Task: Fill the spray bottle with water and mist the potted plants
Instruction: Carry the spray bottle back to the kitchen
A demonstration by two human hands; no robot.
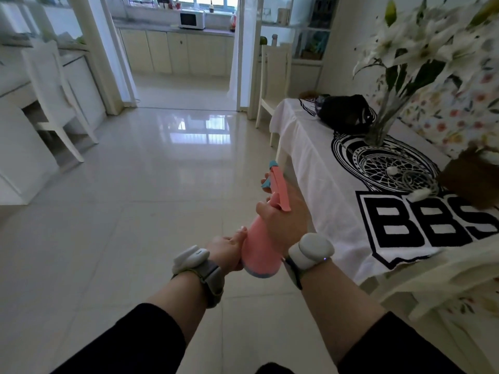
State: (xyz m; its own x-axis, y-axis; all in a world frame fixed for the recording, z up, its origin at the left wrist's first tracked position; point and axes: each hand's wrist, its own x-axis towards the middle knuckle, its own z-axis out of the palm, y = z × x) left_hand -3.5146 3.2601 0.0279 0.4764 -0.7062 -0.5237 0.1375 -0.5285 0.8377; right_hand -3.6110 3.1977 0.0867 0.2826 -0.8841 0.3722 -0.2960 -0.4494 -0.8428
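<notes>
A pink spray bottle (259, 252) with a blue nozzle tip is held over the tiled floor, its head pointing away from me toward the kitchen. My right hand (286, 211) grips its neck and trigger part. My left hand (229, 249) holds the bottle's wide base from the left side. On the table to the right stand white lilies in a glass vase (383, 122) and a brown pot (472, 179), partly cut off by the frame edge.
The table (324, 168) with a white and black printed cloth fills the right side; a black bag (343, 112) lies on it. White chairs (54, 95) stand left and behind the table. A doorway ahead leads to a kitchen counter with a microwave (192, 19).
</notes>
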